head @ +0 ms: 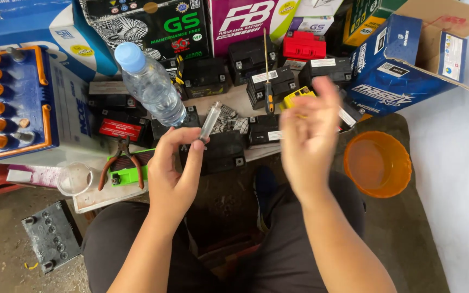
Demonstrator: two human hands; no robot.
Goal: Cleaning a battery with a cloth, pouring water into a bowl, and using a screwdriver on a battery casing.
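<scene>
Head view, looking down over both knees. Left hand pinching a small clear tube between thumb and forefinger, fingers curled narrow about its lower end. Tube slender, transparent, slightly greyish, tilted with its upper end leaning far and right, free end standing above the fingertips. Right hand raised to the right of the tube, blurred, fingers loosely spread and holding nothing; well apart from the tube, no contact. Just left of the tube and beyond the left hand: clear plastic water bottle with pale blue cap, leaning left; whether resting on something or propped cannot be told. Beyond both hands: cluster of small black batteries, one with a red top, and a screwdriver with black-and-yellow handle standing among them. Near left: pliers with reddish-brown handles lying on a green block, a clear round cup beside them, and a grey battery on the floor. Far left: large blue battery with orange caps. Right: orange bowl on the ground, blue carton behind it.
</scene>
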